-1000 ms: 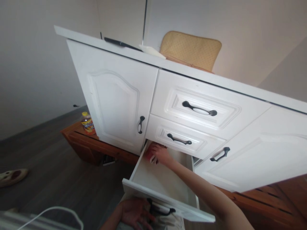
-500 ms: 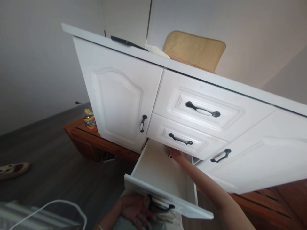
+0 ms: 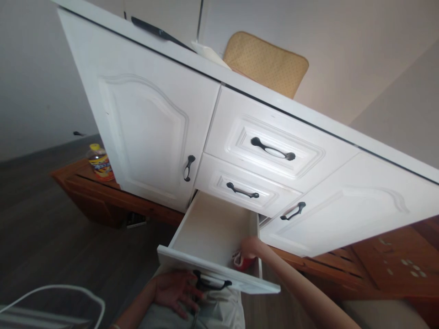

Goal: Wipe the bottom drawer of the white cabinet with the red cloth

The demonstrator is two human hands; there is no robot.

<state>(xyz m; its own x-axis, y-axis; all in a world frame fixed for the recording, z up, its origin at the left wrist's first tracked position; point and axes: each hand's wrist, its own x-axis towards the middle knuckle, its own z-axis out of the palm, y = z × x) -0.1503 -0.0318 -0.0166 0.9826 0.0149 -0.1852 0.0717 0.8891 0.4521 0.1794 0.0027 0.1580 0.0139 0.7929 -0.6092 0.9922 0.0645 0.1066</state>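
The bottom drawer (image 3: 206, 228) of a white cabinet is pulled out toward me. Inside its right front corner, my right hand (image 3: 251, 249) is closed on a small red item with a whitish edge (image 3: 243, 261); it looks like folded cloth, but its kind is unclear. My left hand (image 3: 176, 290) is open at the drawer front (image 3: 219, 269), fingers spread, just below and beside the black handle (image 3: 214, 283). Whether the left hand presses on the front I cannot tell.
Above are two closed drawers, the upper with a black-and-white handle (image 3: 272, 150). Closed doors flank them. A yellow-capped bottle (image 3: 100, 163) stands on a brown wooden bench (image 3: 78, 178) at left. A tan chair back (image 3: 265, 64) rises behind the countertop. A white cable (image 3: 68, 288) curves at lower left.
My right hand has come from the back of the drawer to its front right corner, with the red item now showing. My left hand remains by the handle. The view has shifted.
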